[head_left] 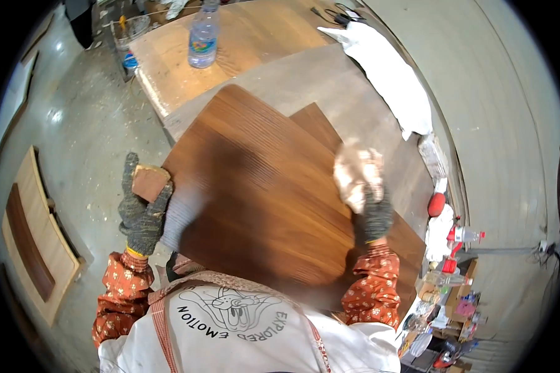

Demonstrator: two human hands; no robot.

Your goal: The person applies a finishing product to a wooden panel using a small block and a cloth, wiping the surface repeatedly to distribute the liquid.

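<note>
A brown wood-grain panel [274, 205] with rounded corners lies in front of me, my shadow across it. At its left edge, my left hand [142, 217], in a dark knitted glove, grips a small brown block [150, 183] with a tan edge. My right hand [378, 216], gloved alike, is closed on a crumpled pale cloth [358, 171] over the panel's right side. The cloth is blurred, and whether it touches the surface I cannot tell. The corner of another brown panel [317, 121] shows from behind the first.
A clear water bottle [203, 37] stands on the far wooden tabletop [162, 74]. White sheeting [389, 78] and a black cable [339, 15] lie along the far right edge. Bottles [465, 235] and clutter line the right. A framed panel [37, 242] is on the left floor.
</note>
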